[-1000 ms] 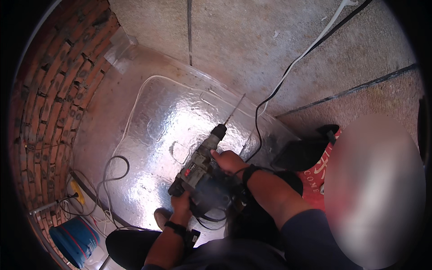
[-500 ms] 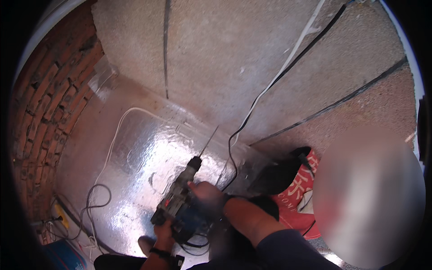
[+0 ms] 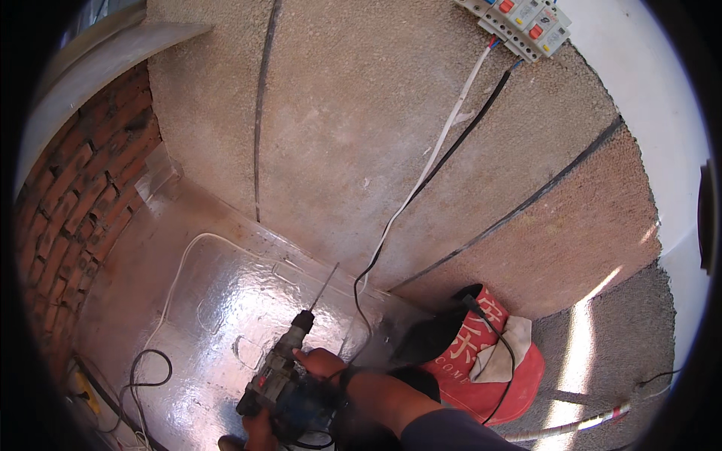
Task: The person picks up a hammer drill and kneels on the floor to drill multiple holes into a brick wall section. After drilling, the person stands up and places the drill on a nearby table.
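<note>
A grey and dark blue hammer drill [image 3: 277, 370] is held in both my hands, low in the view. From its black chuck [image 3: 302, 321], a long thin bit [image 3: 326, 288] points up and to the right, above the shiny foil-like floor sheet [image 3: 226, 286]. My right hand [image 3: 323, 363] is closed around the drill's front part, behind the chuck. At its rear end, my left hand [image 3: 258, 431] grips the body, with part of the hand cut off by the lower edge. Whether a finger is on the trigger is hidden.
A pebbled wall [image 3: 353, 135] carries circuit breakers [image 3: 519, 26] with white and black cables [image 3: 430, 171] running down. Brick [image 3: 90, 203] borders the left. A red mat-like piece [image 3: 519, 387] with a pale cloth [image 3: 502, 352] lies right. Thin cords [image 3: 154, 352] loop at left.
The view has tilted upward, bringing the circuit breakers into the top and shifting the drill lower in the picture. Both hands keep their hold on the drill.
</note>
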Demonstrator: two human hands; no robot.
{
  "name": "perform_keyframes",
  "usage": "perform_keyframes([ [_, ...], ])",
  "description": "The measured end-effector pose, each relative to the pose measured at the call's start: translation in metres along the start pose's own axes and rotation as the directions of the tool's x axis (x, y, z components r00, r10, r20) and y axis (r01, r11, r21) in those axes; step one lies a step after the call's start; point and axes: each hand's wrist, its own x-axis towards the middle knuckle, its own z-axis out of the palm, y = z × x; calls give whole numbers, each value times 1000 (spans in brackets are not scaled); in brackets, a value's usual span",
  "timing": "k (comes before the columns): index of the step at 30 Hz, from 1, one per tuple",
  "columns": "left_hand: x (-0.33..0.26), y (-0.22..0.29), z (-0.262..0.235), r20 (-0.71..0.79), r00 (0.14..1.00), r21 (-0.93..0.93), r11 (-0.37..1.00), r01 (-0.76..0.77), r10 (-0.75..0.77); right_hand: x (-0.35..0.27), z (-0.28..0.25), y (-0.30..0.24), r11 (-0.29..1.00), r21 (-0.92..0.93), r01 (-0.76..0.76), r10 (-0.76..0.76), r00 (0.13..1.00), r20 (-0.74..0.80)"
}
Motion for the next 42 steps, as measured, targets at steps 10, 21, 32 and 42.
perform_keyframes([
  [10,69,-24,-21,86,994,85,995,56,-63,33,11,-9,998,35,-48,44,995,91],
  [21,83,-20,-3,42,989,71,988,136,-139,54,9,5,998,45,-40,40,999,-6],
  [32,79,-24,13,82,990,-18,993,114,-112,61,-5,-3,992,-19,-123,124,987,105],
  [42,83,-33,17,114,978,40,984,173,-177,59,-16,5,982,67,-178,170,979,112],
])
